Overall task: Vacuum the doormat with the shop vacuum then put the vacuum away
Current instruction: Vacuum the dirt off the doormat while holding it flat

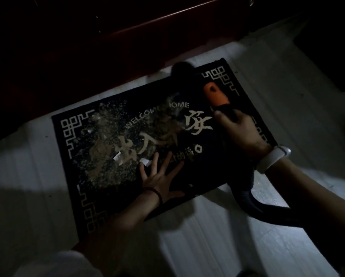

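Dim light, view looks down at floor.

Mat (pixel 217 172): dark doormat w/ pale fret border, "WELCOME HOME" and large pale characters. Lies flat on pale floor (pixel 207 236), set at an angle, far edge near a dark red-brown door (pixel 107 37). Tan dirt (pixel 109 140) scattered thick over mat's left-centre; a few white paper bits (pixel 117 156) in it. Right part of mat looks cleaner.

L hand (pixel 159 178): flat on mat near its near edge, fingers spread and straight, palm down, pressing mat. Holds nothing. Index tip touches a paper scrap. Dark bead bracelet (pixel 157 194) on wrist.

R hand (pixel 239 132): wrapped round the dark wand (pixel 230 114) of the vac, fingers curled about it, thumb on top. Just ahead of the hand an orange collar (pixel 215 94) on the wand. Beyond that the wand goes dark toward mat's far edge; nozzle (pixel 182 69) is a blurred dark shape there, can't tell if it touches the mat. White band (pixel 273 158) on R wrist.

Hose (pixel 245 198): dark ribbed, curves from under R wrist down across mat's near-right corner and off to right over floor. Vac body not in view.
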Motion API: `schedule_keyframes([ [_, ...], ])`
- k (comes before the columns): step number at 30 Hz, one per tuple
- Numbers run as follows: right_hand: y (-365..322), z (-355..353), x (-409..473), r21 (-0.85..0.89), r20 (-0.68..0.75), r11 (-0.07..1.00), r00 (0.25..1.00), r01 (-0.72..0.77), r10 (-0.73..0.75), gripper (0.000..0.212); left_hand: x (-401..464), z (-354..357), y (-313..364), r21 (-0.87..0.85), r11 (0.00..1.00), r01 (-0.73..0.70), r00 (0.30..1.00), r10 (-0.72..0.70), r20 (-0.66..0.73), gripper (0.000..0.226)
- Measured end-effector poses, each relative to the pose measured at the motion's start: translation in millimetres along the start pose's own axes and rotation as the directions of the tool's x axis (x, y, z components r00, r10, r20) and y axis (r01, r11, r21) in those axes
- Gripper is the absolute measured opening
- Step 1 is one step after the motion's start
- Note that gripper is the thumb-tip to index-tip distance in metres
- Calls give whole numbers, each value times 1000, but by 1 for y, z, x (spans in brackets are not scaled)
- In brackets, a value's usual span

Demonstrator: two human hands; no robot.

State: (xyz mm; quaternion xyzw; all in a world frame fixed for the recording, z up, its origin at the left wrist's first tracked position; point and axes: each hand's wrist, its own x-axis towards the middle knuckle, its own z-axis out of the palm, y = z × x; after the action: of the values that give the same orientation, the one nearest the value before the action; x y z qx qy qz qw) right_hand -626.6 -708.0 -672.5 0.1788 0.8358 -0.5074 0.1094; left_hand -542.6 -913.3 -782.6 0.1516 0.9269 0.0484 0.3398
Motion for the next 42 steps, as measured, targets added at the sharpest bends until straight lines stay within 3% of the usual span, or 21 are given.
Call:
schedule_keyframes([
  [2, 3, -5, 5, 112, -68, 990, 993, -88, 96, 27, 0, 1, 0, 8, 1000, -1, 1000, 1, -3, 87],
  [4, 12, 6, -3, 143, -3, 976, 986, -164, 166, 31, 1, -1, 1, 3, 1000, 1, 1000, -1, 7, 89],
  [10, 24, 31, -51, -21, 239, 995, 966, -101, 103, 24, -2, -3, 3, 24, 1000, 13, 1000, -14, 12, 87],
  [13, 12, 11, -34, 5, 104, 999, 994, -32, 32, 24, -1, -4, 3, 12, 1000, 7, 1000, -7, 23, 87],
  [15, 7, -2, -16, 8, -26, 999, 999, -41, 41, 26, 0, -6, 2, 5, 1000, -5, 999, 4, 37, 87],
  [17, 9, 1, -9, -12, -55, 997, 995, -79, 78, 29, -1, -4, 3, -5, 1000, -1, 999, 1, 35, 88],
  [22, 26, 44, -59, -134, 260, 991, 964, -25, 59, 15, -1, -5, 3, 27, 1000, 9, 999, -10, 39, 89],
  [24, 22, 38, -66, -102, 300, 994, 952, -29, 59, 17, -2, -4, 3, 25, 1000, 9, 999, -10, 38, 89],
  [27, 16, 9, -39, -11, 114, 999, 993, -43, 44, 31, -1, -5, 3, 12, 1000, 4, 1000, -4, 18, 88],
  [30, 14, -4, -11, 86, -59, 990, 992, -109, 115, 30, -1, -6, 3, 5, 1000, -1, 999, 1, 37, 87],
  [32, 17, 9, -16, 127, 22, 978, 986, -166, 165, 29, -2, -6, 3, 9, 1000, 4, 999, -4, 36, 88],
  [35, 20, 33, -46, -2, 187, 988, 971, -151, 149, 23, -2, -5, 4, 20, 1000, 10, 1000, -10, 18, 87],
  [37, 14, 32, -56, 52, 238, 986, 961, -158, 142, 20, -2, -5, 4, 20, 1000, 14, 1000, -14, 17, 87],
  [39, 9, 19, -48, 153, 167, 976, 978, -154, 128, 22, -2, -4, 3, 14, 1000, 10, 1000, -11, 16, 87],
  [42, 4, 1, -17, 88, -11, 993, 997, -80, 81, 29, -1, -5, 2, -2, 1000, -4, 1000, 4, 20, 87],
])
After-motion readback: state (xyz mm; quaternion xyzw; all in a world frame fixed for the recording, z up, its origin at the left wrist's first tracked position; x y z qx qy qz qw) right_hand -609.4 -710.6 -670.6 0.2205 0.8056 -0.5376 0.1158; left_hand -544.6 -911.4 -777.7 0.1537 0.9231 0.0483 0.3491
